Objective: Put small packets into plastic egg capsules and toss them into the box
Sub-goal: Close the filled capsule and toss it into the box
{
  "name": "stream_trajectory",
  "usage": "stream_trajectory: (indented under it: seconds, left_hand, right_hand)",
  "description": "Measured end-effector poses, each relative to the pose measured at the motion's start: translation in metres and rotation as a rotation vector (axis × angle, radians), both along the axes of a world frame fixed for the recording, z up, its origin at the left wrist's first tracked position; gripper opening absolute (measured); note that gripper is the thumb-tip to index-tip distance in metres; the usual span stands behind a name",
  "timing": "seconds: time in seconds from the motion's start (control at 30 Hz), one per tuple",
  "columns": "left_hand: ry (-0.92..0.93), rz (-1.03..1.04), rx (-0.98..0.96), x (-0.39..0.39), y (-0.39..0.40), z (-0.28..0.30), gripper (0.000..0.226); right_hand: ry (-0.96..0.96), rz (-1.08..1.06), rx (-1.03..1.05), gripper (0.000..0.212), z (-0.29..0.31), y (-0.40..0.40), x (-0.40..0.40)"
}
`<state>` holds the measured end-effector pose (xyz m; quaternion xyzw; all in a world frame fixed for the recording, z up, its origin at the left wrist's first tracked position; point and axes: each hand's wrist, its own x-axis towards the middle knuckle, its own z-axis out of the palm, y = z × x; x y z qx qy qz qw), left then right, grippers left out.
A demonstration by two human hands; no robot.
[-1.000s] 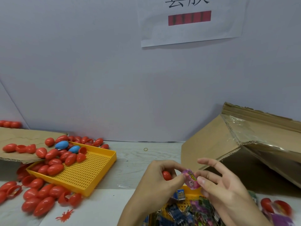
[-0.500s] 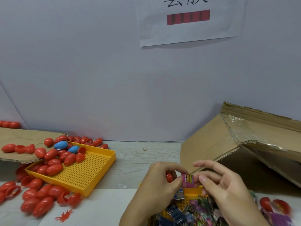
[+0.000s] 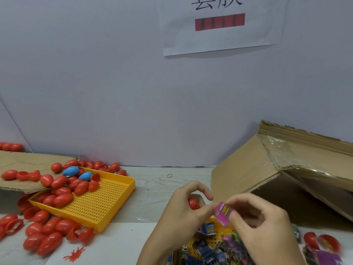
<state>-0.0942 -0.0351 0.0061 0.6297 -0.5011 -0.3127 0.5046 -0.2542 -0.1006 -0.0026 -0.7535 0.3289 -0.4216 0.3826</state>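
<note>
My left hand (image 3: 183, 211) curls around a red egg capsule (image 3: 193, 204), of which only part shows in the palm. My right hand (image 3: 261, 224) pinches a small pink packet (image 3: 222, 212) at its upper edge, just right of the capsule; the left thumb touches the packet's left side. Below both hands lies a pile of small packets (image 3: 215, 247) on a yellow tray. The open cardboard box (image 3: 248, 169) lies on its side at the right.
A yellow perforated tray (image 3: 107, 203) at the left holds several red capsules and two blue ones (image 3: 71, 170). More red capsules (image 3: 44, 234) lie around it and on a cardboard flap (image 3: 23, 163). Red capsule halves (image 3: 321, 241) sit at the lower right. A rubber band (image 3: 169, 175) lies on the table.
The right hand has turned and tilted the pink packet, and its fingers have curled in over it. The left hand has kept hold of the red capsule.
</note>
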Motion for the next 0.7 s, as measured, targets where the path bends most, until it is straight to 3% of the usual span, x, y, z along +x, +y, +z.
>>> stream_trajectory:
  seconds: [0.13, 0.37, 0.47, 0.7]
  left_hand:
    - [0.085, -0.062, -0.023, -0.002, 0.0, 0.004, 0.009]
    - [0.116, -0.117, -0.053, -0.005, 0.001, 0.003, 0.039]
    - [0.147, -0.101, -0.059, -0.005, -0.001, 0.0, 0.035]
    - [0.472, -0.24, -0.182, -0.006, -0.004, -0.005, 0.022]
  right_hand:
    - [-0.189, -0.022, 0.236, 0.037, -0.005, -0.005, 0.002]
    - [-0.26, -0.067, 0.263, 0.036, -0.006, -0.005, 0.005]
    - [-0.27, -0.066, 0.246, 0.037, -0.008, -0.006, 0.005]
    - [-0.365, 0.101, 0.378, 0.03, -0.004, -0.004, 0.009]
